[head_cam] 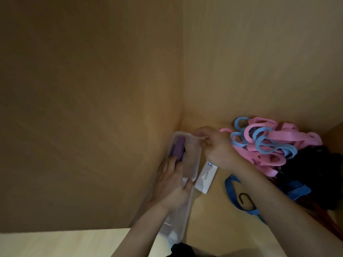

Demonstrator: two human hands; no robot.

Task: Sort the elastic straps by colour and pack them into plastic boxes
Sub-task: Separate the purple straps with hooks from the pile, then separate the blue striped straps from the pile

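Left hand (173, 182) flat, fingers straight, fingertips touching purple strap (178, 148) lying in clear box (197, 160), thumb on box rim, right hand (217, 148) curled over box's far end, cannot tell whether it pinches anything, strap pile (274, 145) just beside it

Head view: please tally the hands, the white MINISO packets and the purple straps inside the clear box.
Hands: 2 (left hand, right hand)
White MINISO packet: 1
Purple strap in the clear plastic box: 1
Total: 4
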